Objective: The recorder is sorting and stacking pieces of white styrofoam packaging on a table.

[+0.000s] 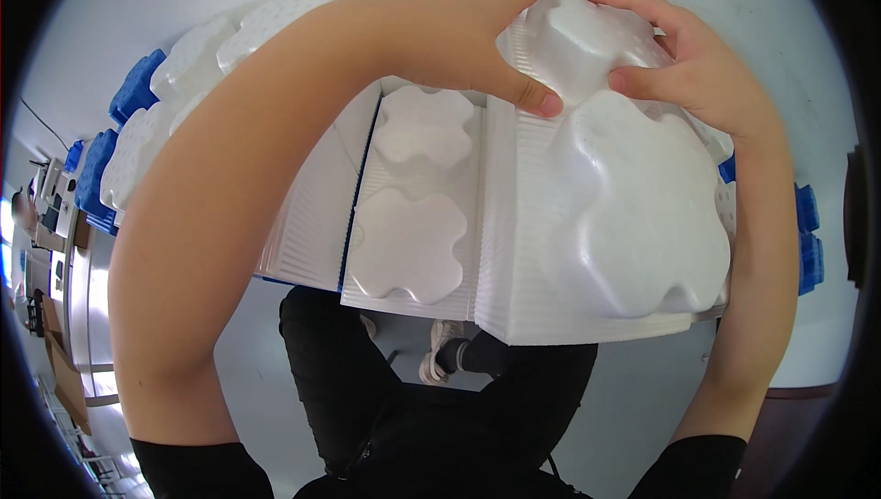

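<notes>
A large white moulded plastic tray (633,215) with two lobed, cloud-shaped humps lies in front of me, right of centre. Both hands are at its far end, around the farther hump. My left hand (486,40) curves round the far left corner, thumb on the upper side and index finger stretched along the far edge; its other fingers are hidden. My right hand (688,63) grips the far hump's right side, thumb and index finger spread over it. To the left, a similar white tray (413,247) with two lobed shapes sits lower.
White perforated lobed pieces (197,59) and blue blocks (94,178) line the table's left side, partly behind my left forearm. More blue blocks (809,262) stand beyond my right forearm. The trays' near edges overhang my lap. Desks with equipment (64,215) stand far left.
</notes>
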A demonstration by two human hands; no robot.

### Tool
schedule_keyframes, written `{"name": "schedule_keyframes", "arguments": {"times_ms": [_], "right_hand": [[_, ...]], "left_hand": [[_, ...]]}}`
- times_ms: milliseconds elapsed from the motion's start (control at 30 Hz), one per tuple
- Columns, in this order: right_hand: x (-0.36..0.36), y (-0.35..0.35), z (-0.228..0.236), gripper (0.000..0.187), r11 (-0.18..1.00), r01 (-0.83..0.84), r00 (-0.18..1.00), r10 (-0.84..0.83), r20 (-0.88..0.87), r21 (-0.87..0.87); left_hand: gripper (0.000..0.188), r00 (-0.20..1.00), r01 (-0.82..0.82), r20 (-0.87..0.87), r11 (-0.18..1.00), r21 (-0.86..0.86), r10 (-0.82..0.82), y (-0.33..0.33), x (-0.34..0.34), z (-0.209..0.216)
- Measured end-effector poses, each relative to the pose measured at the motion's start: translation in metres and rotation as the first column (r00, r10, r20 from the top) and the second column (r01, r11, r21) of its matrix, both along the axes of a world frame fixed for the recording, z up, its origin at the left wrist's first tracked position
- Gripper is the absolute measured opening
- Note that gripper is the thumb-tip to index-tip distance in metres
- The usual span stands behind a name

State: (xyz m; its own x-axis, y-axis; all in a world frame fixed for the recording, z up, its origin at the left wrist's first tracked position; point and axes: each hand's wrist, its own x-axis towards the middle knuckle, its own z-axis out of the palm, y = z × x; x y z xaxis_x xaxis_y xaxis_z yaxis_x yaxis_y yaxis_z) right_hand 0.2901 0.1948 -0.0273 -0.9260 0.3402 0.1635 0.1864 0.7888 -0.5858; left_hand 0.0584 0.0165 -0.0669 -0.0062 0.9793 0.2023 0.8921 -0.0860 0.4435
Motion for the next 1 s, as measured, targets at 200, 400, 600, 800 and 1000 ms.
{"name": "schedule_keyframes", "arguments": {"times_ms": [200,400,600,800,1000], "right_hand": [[-0.003,-0.006,-0.01,0.085,0.999,0.05,0.996,-0.05,0.072,0.004],[-0.003,0.004,-0.014,0.099,0.96,0.079,0.983,-0.119,0.136,0.269],[-0.003,-0.002,-0.008,0.104,0.948,0.118,0.95,-0.194,0.244,0.295],[-0.004,0.005,-0.018,0.098,0.984,0.058,0.987,-0.082,0.137,0.167],[-0.005,0.003,-0.021,0.094,0.982,0.09,0.991,-0.106,0.087,0.169]], "left_hand": [[0.127,0.997,-0.064,0.023,0.989,-0.131,0.068,-0.001,0.007,0.006],[0.125,0.997,-0.055,0.039,0.989,-0.135,0.06,0.002,0.008,0.004],[0.122,0.999,-0.047,0.011,0.994,-0.101,0.049,0.003,0.008,0.001],[0.112,0.998,-0.055,-0.017,0.993,-0.106,0.053,0.002,0.01,0.003],[0.1,0.992,-0.124,-0.052,0.975,-0.184,0.116,-0.001,0.013,0.014]]}}
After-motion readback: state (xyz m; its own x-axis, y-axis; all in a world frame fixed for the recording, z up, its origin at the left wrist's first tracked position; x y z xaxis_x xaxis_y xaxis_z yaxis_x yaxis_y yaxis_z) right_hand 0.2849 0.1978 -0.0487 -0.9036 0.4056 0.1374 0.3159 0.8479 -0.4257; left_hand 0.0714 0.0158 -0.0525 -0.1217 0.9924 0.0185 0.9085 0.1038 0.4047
